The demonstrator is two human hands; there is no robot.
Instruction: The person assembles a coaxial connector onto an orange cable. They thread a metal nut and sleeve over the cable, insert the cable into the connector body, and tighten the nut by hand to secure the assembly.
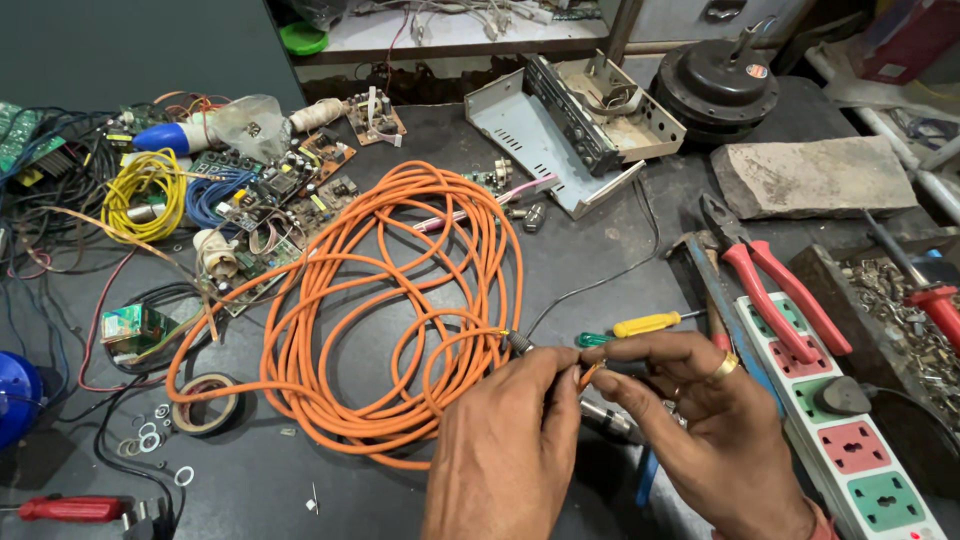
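A long orange cable (pixel 390 290) lies coiled on the dark workbench (pixel 600 250). My left hand (pixel 505 450) and my right hand (pixel 700 420) meet just right of the coil, near the front edge. Both pinch the cable's free end (pixel 588 375) between thumb and fingertips, with a short orange stub showing between them. A dark metal tip (pixel 520 343) sticks out above my left fingers. My right hand wears a gold ring (pixel 724 366). What lies under my hands is hidden.
Red-handled pliers (pixel 770 285) and a white power strip (pixel 840 420) sit at the right. A yellow-handled screwdriver (pixel 645 324), circuit boards (pixel 285 195), yellow wire coil (pixel 145 190), tape roll (pixel 205 400), open metal casing (pixel 575 125), stone block (pixel 815 175) and red-handled tool (pixel 70 508) surround the coil.
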